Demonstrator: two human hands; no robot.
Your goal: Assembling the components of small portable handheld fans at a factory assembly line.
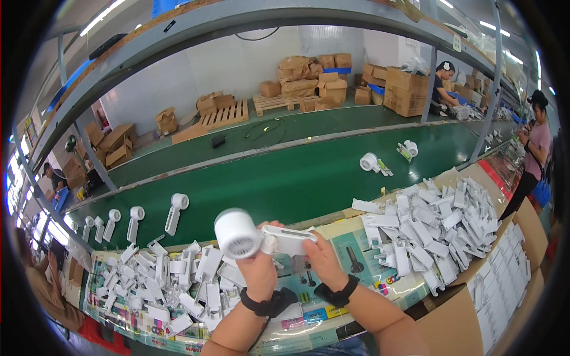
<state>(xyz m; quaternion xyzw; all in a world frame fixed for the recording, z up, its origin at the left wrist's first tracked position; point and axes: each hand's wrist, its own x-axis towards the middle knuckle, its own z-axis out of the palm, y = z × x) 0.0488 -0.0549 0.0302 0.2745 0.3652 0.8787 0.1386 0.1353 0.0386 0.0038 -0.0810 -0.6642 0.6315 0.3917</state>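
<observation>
We hold a white plastic device with a drum-shaped round head and a flat, slotted handle (284, 238) above the near edge of the work surface, between two heaps. Our left hand (259, 276) is closed around its neck, just below the head; our right hand (323, 259) pinches the far end of the handle, thumb in front. The right fingers behind the handle are partly hidden, so we cannot tell how they lie. Each wrist wears a black band.

Beneath our hands is a glossy, colourful printed sheet (341, 242). To our left lies a loose heap of white plastic pieces (172, 279); to our right, a taller heap of white elongated plastic shells (427, 222), with an open brown cardboard box (445, 326) of white pieces beside it. Beyond runs a long green belt (285, 190), bearing a row of white round-headed devices (176, 215) at the left.
</observation>
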